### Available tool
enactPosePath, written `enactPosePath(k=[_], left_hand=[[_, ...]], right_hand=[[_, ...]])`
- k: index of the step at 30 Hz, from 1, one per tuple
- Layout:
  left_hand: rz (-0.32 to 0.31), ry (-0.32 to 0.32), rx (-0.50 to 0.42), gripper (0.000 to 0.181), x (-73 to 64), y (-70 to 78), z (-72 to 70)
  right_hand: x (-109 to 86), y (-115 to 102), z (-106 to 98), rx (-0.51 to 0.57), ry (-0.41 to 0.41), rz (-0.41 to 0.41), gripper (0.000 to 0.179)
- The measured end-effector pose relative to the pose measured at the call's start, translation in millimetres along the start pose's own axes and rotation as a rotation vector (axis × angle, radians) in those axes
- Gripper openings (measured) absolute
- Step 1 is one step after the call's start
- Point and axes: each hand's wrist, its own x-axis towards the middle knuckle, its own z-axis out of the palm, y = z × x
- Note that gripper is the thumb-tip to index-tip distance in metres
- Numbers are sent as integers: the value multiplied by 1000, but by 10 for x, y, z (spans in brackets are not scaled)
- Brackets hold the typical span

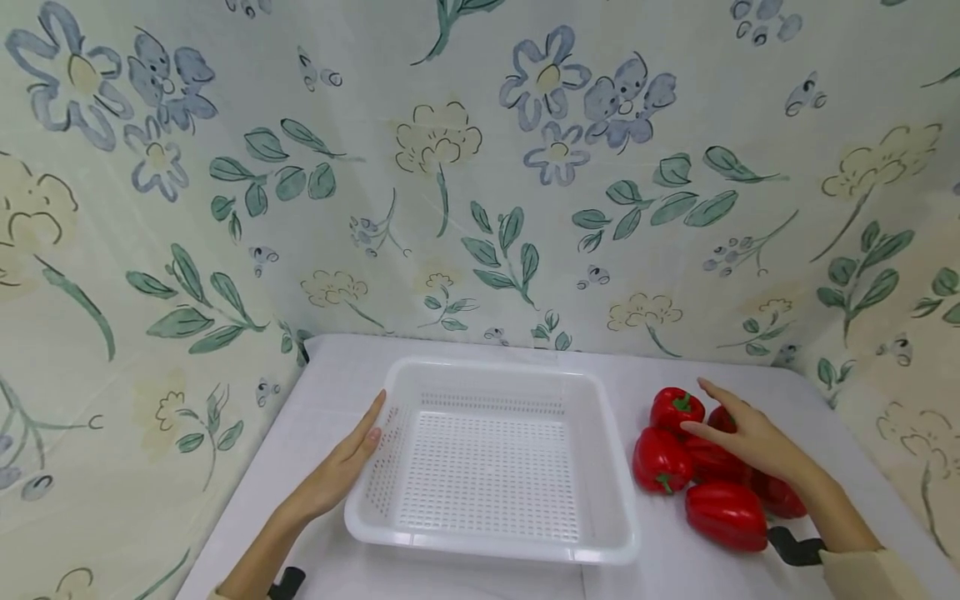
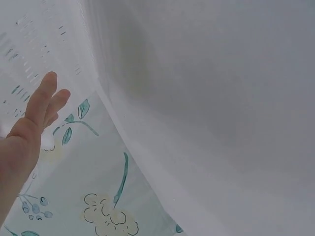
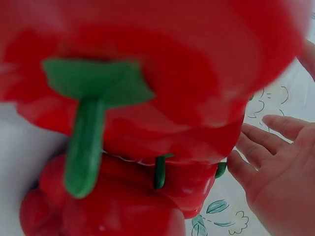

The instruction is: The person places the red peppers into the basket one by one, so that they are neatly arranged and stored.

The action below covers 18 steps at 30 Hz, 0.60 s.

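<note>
Head view — left hand (image 1: 341, 471) flat, fingers straight against the basket (image 1: 600, 417) wall on the counter (image 1: 337, 367); right hand (image 1: 750, 437) relaxed, resting over the peppers (image 1: 660, 461) just right of the basket.

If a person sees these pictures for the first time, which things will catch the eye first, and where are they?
First, the cluster of glossy red bell peppers with green stems on the right of the white table, with the right hand open over them. Next, the empty white perforated plastic basket in the middle, with the open left hand flat against its left wall. Behind everything hangs a pale floral cloth with blue flowers and green leaves.
</note>
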Motion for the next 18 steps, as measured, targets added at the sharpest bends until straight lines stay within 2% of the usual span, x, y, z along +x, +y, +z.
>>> enactPosePath(k=[11,18], left_hand=[[-7,-2,-4,59,9,-13,-9],[-6,-1,-12,59,3,-1,-5]], right_hand=[[129,-94,20,-70,-29,16,103],[203,-145,79,-97,-26,-9,104]])
